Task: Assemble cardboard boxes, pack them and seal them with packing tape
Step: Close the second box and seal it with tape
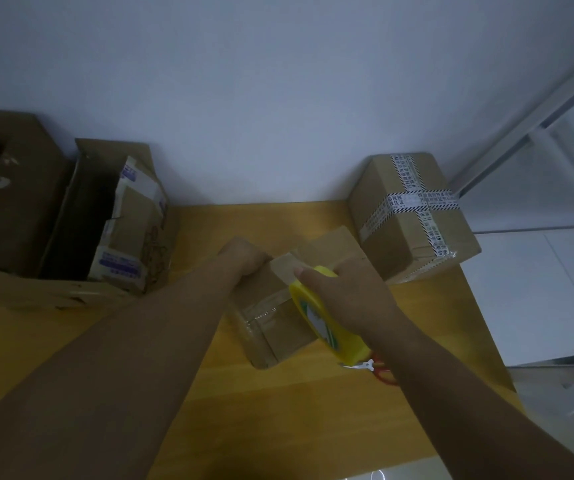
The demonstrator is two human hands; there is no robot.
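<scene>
1. Sealing looks to be the step in hand: a small cardboard box (278,320) lies closed at the middle of the worktop (174,393), with clear tape already showing across its near top and side.
2. The left hand (244,258) curls over the box's far-left edge and holds it steady. The right hand (344,296) grips a yellow tape roll (327,327) that rests against the box's right side.
3. One job appears finished: a sealed box (413,216), crossed both ways with printed tape, stands at the far right of the worktop.
4. Cutting the strip probably remains. The red-handled scissors (382,372) lie just beside the roll, partly hidden under it.
5. Open cartons (71,216) sit at the left. Their insides are too dark to tell whether more boxes remain to pack.
</scene>
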